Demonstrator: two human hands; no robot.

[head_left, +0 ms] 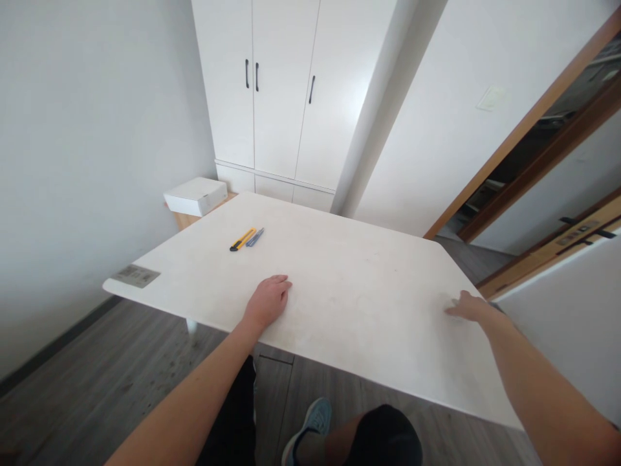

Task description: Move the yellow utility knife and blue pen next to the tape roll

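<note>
My left hand (268,300) lies flat on the white table (349,285) near its front edge, fingers together and stretched out, holding nothing. My right hand (466,306) rests on the table's right edge, fingers extended over the top, with nothing in it. A yellow-and-black utility knife (242,239) and a grey-blue pen (255,237) lie side by side on the far left part of the table, well beyond my left hand.
A white box (195,196) sits on a low wooden stand behind the table's far left corner. White cupboards (286,90) stand against the back wall. An open wooden doorway (548,162) is at the right. My knee and shoe (310,427) show below the table.
</note>
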